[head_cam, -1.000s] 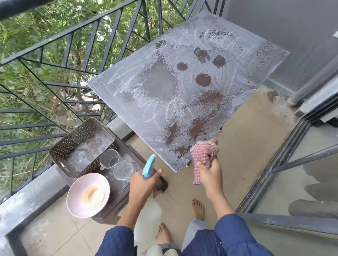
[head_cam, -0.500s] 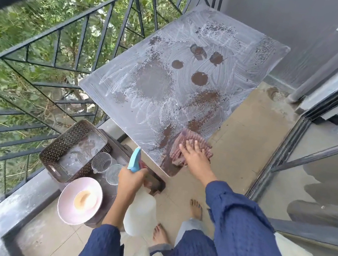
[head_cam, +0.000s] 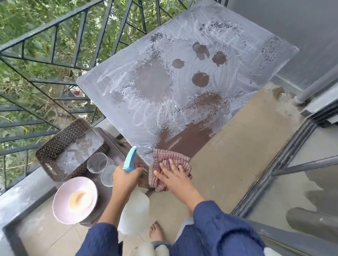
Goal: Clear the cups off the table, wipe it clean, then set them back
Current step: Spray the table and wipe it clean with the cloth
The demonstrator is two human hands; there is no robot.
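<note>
Clear glass cups (head_cam: 101, 168) wait off-table at left; left hand (head_cam: 126, 177) clenches a blue-triggered spray bottle (head_cam: 133, 210); right hand (head_cam: 175, 176), fingers flat, presses a red checked cloth (head_cam: 168, 158) on the dusty grey tabletop's (head_cam: 189, 72) near corner. Best: firm overlapping strokes.

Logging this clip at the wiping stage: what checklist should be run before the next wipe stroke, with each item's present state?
1. Cups off the table: ok; two clear cups stand on the low stand beside it.
2. Cloth under right hand: ok; the red checked cloth is pressed flat at the near corner.
3. Spray bottle held clear of the table: ok, in left hand.
4. Tabletop wetted: ok; white foam streaks cover most of it.
5. Table clean: not ok; only one wiped strip near the cloth.
6. Cloth clean enough: cannot tell.
</note>
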